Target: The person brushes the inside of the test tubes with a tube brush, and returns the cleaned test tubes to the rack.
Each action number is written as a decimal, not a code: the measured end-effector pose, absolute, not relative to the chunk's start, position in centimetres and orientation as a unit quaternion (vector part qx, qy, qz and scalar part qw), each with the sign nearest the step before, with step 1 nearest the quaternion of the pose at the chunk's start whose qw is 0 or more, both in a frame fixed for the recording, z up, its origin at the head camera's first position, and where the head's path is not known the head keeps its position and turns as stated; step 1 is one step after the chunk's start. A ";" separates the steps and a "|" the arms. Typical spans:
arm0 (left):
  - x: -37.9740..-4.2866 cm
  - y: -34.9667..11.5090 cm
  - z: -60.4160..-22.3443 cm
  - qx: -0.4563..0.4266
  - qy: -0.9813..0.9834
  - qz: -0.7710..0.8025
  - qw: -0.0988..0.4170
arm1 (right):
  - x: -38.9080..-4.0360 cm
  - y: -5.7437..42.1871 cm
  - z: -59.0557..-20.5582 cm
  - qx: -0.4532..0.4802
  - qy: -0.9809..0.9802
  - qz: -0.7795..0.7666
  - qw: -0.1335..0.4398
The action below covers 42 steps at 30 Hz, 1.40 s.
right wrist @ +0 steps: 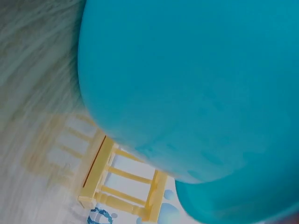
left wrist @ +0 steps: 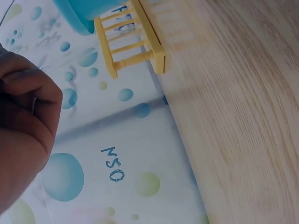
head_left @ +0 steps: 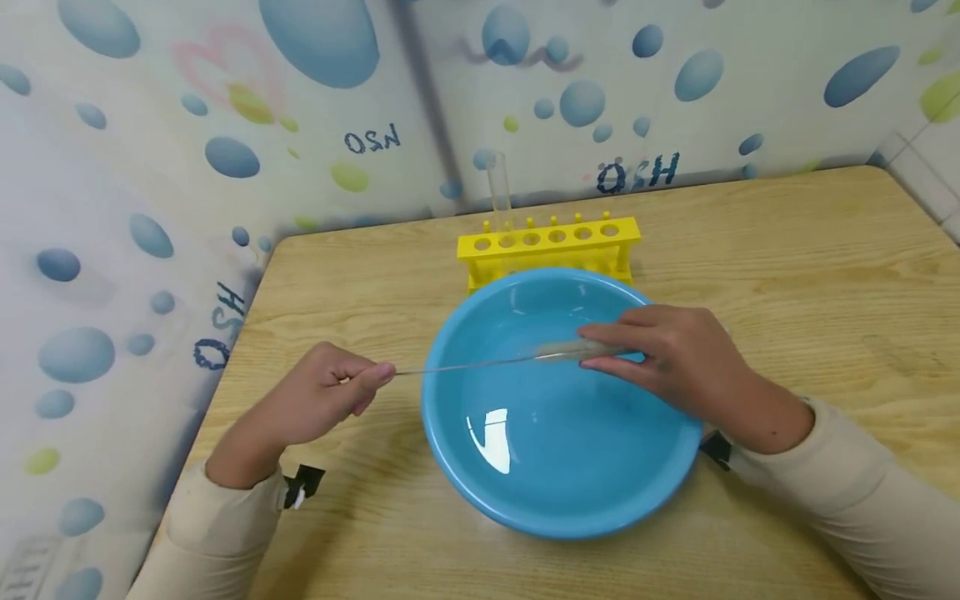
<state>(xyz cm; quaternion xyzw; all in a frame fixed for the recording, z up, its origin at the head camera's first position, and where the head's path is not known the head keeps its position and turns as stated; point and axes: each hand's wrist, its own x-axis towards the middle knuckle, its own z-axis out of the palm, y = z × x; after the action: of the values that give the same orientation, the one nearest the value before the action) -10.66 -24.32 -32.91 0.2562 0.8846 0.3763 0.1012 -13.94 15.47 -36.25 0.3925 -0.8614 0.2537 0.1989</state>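
Note:
A test tube brush [head_left: 557, 351] with a thin wire handle and a pale, fuzzy head stretches nearly level over the light-blue basin [head_left: 453, 483]. My left hand [head_left: 318, 396] pinches the free end of the wire between thumb and forefinger, just left of the basin's rim. Over the right part of the basin, my right hand [head_left: 675, 350] grips the brush's pale head between thumb and fingers, covering its far end. The left wrist view shows only part of the curled left hand [left wrist: 25, 93]. In the right wrist view the basin's outer wall [right wrist: 187, 93] fills most of the picture.
Behind the basin stands a yellow test tube rack [head_left: 551, 237] with one clear glass test tube [head_left: 498, 187] upright in it. All rests on a wooden table [head_left: 787, 275] against a bubble-patterned wall [head_left: 465, 92]. A bright reflection shows inside the basin.

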 end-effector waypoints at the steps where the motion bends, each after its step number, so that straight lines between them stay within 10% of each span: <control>1: -10.6 -24.4 -32.8 0.256 0.884 0.378 0.101 | -14.0 15.6 -36.1 0.394 -0.862 0.252 0.196; 42: -9.5 -26.0 -32.4 0.262 0.879 0.385 0.104 | -15.9 20.0 -34.2 0.396 -0.878 0.259 0.075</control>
<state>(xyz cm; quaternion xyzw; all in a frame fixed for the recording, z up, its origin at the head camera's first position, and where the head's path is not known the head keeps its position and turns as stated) -9.50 -26.00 -32.42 0.2623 0.8786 0.3852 0.1042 -15.85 20.01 -34.16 0.3958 -0.8779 0.2588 0.0747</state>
